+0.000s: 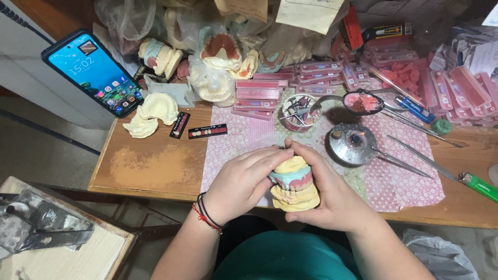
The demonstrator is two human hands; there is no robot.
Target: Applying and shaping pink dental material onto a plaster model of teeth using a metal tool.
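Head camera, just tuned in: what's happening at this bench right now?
A person is holding a stacked pair of yellow dental casts with pink and teal wax between them, cupped in both hands above the table edge. The left hand wraps the left side, fingers over the top; the right hand supports the right side and underneath. Just beyond, on a pink dotted cloth, a small burner dish shows a flame, with metal wax tools beside it. A phone leans at far left.

dental cast (294, 182) between 2 hands | phone (94, 71) far left | burner dish (353, 143) behind-right
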